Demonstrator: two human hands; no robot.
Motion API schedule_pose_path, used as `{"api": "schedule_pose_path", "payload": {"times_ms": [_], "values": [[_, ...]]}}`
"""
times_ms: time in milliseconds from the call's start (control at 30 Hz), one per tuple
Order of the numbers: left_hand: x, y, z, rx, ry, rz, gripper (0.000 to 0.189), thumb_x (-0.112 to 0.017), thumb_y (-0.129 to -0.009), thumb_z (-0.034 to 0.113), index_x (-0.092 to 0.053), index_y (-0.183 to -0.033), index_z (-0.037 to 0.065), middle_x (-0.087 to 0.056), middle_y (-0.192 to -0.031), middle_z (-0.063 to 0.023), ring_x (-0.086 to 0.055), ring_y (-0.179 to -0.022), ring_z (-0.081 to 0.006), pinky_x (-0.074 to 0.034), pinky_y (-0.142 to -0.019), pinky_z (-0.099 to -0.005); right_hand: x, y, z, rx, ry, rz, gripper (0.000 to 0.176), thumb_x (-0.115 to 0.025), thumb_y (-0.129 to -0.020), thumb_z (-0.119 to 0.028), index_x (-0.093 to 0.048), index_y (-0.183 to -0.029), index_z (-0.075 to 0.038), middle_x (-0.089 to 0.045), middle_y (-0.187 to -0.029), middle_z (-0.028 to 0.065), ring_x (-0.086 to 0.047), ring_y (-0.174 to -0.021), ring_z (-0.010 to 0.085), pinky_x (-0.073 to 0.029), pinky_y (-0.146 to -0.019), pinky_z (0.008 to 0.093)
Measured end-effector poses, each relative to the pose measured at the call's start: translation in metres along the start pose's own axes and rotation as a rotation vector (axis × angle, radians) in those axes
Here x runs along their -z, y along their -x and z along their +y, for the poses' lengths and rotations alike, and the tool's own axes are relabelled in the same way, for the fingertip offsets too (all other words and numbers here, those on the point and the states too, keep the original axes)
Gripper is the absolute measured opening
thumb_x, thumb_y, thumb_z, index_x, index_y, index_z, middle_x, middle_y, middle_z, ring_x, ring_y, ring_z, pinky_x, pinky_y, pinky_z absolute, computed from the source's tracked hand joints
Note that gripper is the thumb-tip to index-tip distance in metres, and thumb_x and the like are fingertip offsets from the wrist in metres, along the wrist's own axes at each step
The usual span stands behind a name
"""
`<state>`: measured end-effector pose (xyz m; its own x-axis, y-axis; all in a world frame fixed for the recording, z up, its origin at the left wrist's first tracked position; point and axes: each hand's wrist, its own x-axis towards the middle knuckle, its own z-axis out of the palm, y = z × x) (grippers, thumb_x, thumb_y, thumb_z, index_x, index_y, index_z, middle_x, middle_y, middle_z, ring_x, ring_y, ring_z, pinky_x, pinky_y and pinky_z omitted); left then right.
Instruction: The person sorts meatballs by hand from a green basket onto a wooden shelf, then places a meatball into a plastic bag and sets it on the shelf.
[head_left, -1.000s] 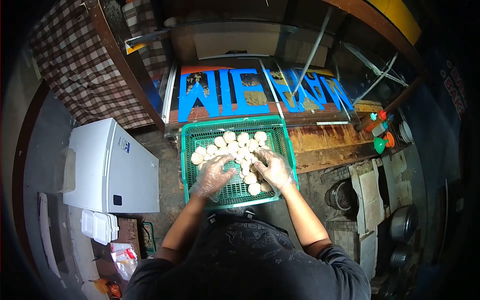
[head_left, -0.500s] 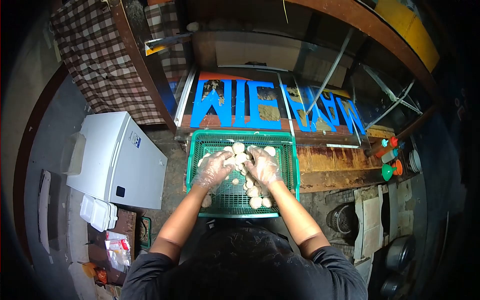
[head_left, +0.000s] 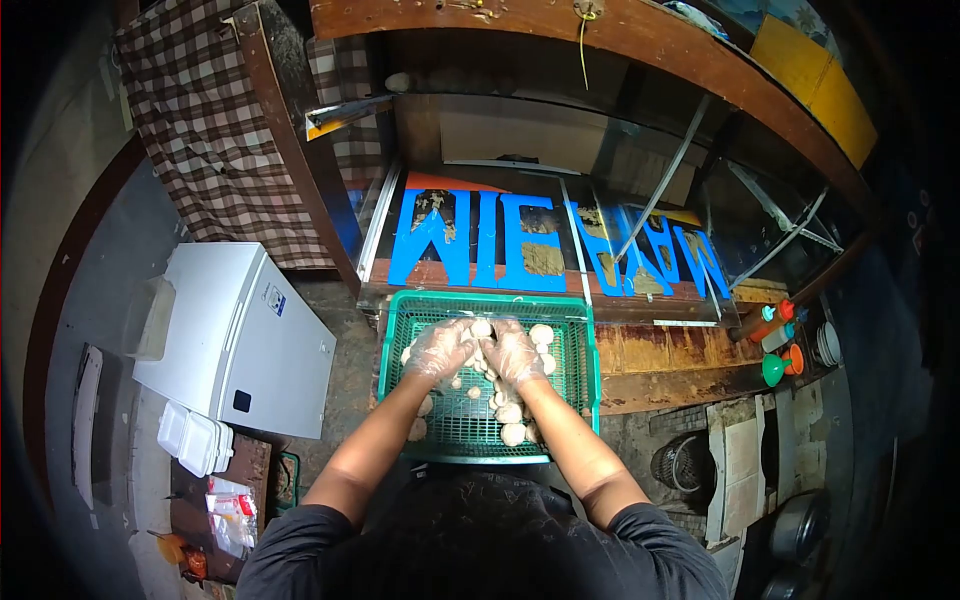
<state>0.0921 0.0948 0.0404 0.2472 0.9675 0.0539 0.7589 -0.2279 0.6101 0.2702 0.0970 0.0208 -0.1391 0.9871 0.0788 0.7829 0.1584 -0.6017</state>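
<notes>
A green plastic basket point(head_left: 593, 395) with meshed sides stands right in front of me, holding pale round meatballs point(head_left: 513, 434) of mixed sizes. Both my hands reach into its far half in clear plastic gloves. My left hand point(head_left: 442, 350) curls its fingers inward around some meatballs. Facing it, my right hand point(head_left: 513, 356) cups the same cluster from the other side. One meatball point(head_left: 481, 328) shows between the fingertips of both hands. More meatballs point(head_left: 541, 334) lie to the right of my right hand, and others point(head_left: 417, 430) rest by the left wall.
Behind the basket is a glass display case with blue lettering point(head_left: 540, 240). A white chest freezer point(head_left: 270, 345) and foam boxes point(head_left: 195, 438) are at the left. On the right, sauce bottles point(head_left: 768, 322) stand on a wooden counter point(head_left: 660, 365), with metal pots point(head_left: 800, 525) lower down.
My hands have drawn closer together around the meatballs. Some meatballs now show to the right of my right hand. The whole view has shifted, so the basket sits lower.
</notes>
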Motion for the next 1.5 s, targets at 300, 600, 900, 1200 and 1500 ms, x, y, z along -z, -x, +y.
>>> {"api": "schedule_pose_path", "payload": {"times_ms": [300,600,900,1200,1500], "values": [[-0.004,-0.010,-0.008,0.053,0.043,-0.066,0.043,-0.063,-0.089,0.033,-0.063,-0.125,0.009,-0.068,-0.114,-0.0195,-0.063,-0.108,-0.0372,-0.050,-0.093,-0.0450,-0.004,-0.007,0.002,0.100,0.228,0.044,0.038,-0.067,-0.082,-0.030,-0.068,-0.112,-0.007,-0.069,-0.106,0.0183,-0.064,-0.102,0.0372,-0.051,-0.092,0.0454],[0.008,-0.017,0.000,0.115,0.031,-0.149,0.041,-0.060,-0.091,0.036,-0.062,-0.120,0.007,-0.068,-0.109,-0.0220,-0.064,-0.104,-0.0393,-0.051,-0.090,-0.0467,-0.013,-0.002,0.000,0.151,0.280,0.120,0.037,-0.065,-0.085,-0.029,-0.067,-0.113,-0.006,-0.068,-0.110,0.0179,-0.062,-0.107,0.0360,-0.047,-0.097,0.0457],[-0.015,-0.020,-0.024,-0.108,0.034,-0.012,0.038,-0.060,-0.092,0.031,-0.065,-0.122,0.009,-0.066,-0.120,-0.0163,-0.062,-0.110,-0.0366,-0.051,-0.094,-0.0434,-0.014,0.003,-0.003,0.189,0.224,0.139,0.040,-0.062,-0.089,-0.031,-0.063,-0.120,-0.005,-0.066,-0.116,0.0184,-0.059,-0.112,0.0369,-0.044,-0.101,0.0469],[0.006,0.001,-0.006,-0.042,0.165,-0.028,0.025,-0.065,-0.089,0.019,-0.067,-0.111,0.007,-0.068,-0.111,-0.0146,-0.065,-0.102,-0.0352,-0.053,-0.087,-0.0419,-0.001,0.022,-0.014,0.145,0.176,0.096,0.048,-0.062,-0.090,-0.033,-0.059,-0.129,-0.005,-0.063,-0.124,0.0173,-0.056,-0.120,0.0346,-0.047,-0.100,0.0443],[0.006,0.033,0.003,-0.093,0.559,-0.118,0.024,-0.066,-0.091,0.008,-0.062,-0.114,0.002,-0.068,-0.102,-0.0102,-0.066,-0.096,-0.0151,-0.054,-0.084,-0.0321,0.019,0.060,-0.034,0.099,-0.012,0.072,0.045,-0.066,-0.087,-0.022,-0.059,-0.129,-0.007,-0.062,-0.125,0.0162,-0.060,-0.116,0.0327,-0.049,-0.099,0.0415]]}}
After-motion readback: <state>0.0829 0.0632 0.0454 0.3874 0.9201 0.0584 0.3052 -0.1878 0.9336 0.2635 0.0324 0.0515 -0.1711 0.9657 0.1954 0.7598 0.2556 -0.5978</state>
